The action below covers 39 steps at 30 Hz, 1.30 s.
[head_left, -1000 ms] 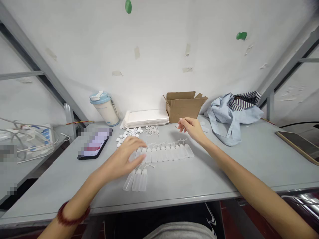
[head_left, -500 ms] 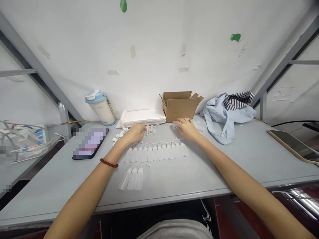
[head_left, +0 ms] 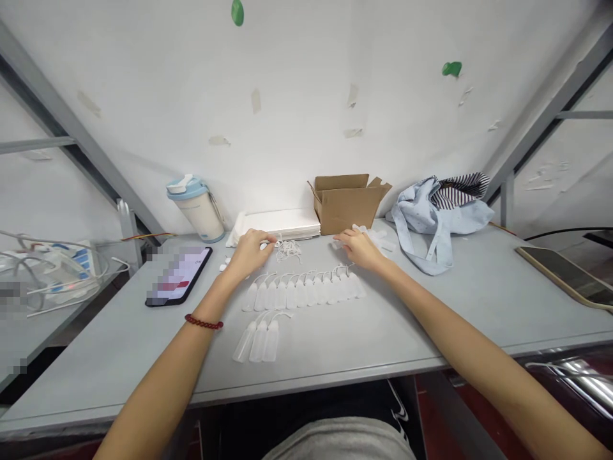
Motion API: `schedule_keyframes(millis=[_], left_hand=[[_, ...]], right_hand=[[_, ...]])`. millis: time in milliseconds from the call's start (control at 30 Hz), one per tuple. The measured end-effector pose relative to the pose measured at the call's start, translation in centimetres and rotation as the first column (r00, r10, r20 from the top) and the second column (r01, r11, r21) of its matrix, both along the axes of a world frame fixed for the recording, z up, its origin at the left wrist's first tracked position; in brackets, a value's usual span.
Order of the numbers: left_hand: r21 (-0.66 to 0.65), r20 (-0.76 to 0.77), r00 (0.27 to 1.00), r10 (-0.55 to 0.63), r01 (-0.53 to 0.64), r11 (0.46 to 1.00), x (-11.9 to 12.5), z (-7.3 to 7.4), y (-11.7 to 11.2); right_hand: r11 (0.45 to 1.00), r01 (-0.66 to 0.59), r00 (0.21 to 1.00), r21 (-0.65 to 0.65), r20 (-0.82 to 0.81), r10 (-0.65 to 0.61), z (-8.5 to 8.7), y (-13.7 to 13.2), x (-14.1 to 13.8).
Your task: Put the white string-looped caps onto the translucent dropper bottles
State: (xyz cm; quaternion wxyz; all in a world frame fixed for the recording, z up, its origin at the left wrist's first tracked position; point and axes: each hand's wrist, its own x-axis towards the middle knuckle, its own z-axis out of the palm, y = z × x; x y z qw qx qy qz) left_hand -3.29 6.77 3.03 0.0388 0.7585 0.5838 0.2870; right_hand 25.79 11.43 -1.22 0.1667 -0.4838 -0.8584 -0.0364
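Observation:
My left hand is at the white string pile, its thumb and fingers drawn together; whatever lies between the fingertips is too small to make out. Small white caps lie partly hidden behind this hand. On the right, my right hand has its fingers curled down beside loose translucent plastic bottles, and what it grips is hidden. Between my forearms stretches a row of small translucent bottles with white strings at their necks. Closer to me lie three more stringed bottles.
A white stack and an open cardboard box stand against the wall. To the left are a tumbler and a phone. A light blue cloth bag and another phone lie to the right.
My left hand has shifted slightly up and left, uncovering more of the string pile. My right hand stays near the loose bottles, its fingers slightly more drawn in.

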Motion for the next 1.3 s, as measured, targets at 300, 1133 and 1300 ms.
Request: schedule_keyframes(millis=[300,1133,1300], left_hand=[[0.011,0.363,0.931,0.039,-0.046,0.999,0.2,0.3,-0.2],[-0.299,0.917,0.383,0.107,0.485,0.822,3.3,0.8,-2.8],[-0.311,0.907,0.413,0.085,0.518,0.797,3.4,0.5,-2.8]], right_hand=[[0.989,-0.139,0.984,-0.05,-0.115,0.133,-0.6,0.7,0.2],[0.727,-0.594,0.241,-0.345,-0.938,-0.249,3.8,-5.9,-4.2],[0.689,-0.634,0.244,-0.35,-0.937,-0.251,3.7,-6.1,-4.2]])
